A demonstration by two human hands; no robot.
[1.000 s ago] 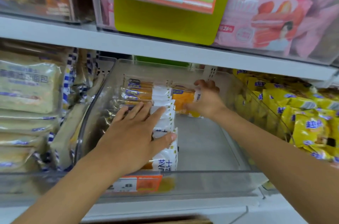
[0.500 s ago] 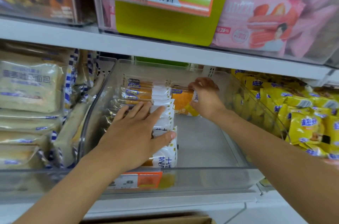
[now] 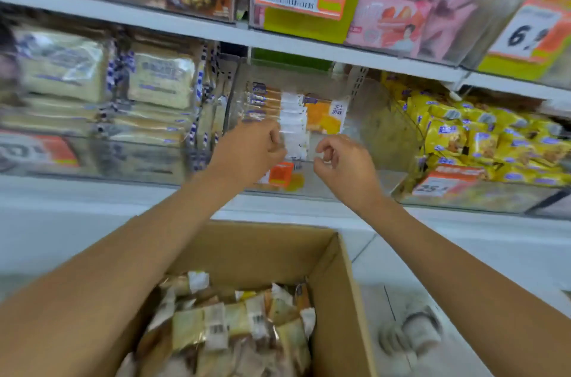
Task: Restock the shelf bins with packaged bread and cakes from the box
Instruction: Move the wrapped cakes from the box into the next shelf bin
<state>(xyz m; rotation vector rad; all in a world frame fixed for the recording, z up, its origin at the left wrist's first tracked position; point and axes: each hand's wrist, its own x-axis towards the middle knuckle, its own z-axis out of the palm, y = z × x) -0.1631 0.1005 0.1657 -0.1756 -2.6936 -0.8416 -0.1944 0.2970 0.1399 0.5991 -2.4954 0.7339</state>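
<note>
Both hands hold nothing, and the fingers of each are curled in. The left hand (image 3: 253, 149) and right hand (image 3: 338, 161) hang at the centre of the frame, in front of the clear bin (image 3: 383, 129). Orange and white cake packs (image 3: 293, 117) stand in rows at the left and back of the bin. The cardboard box (image 3: 262, 250) sits at the bottom centre, under the forearms, with wrapped bread packs (image 3: 234, 324) piled inside. Yellow bags (image 3: 463, 135) fill the bin to the right.
</note>
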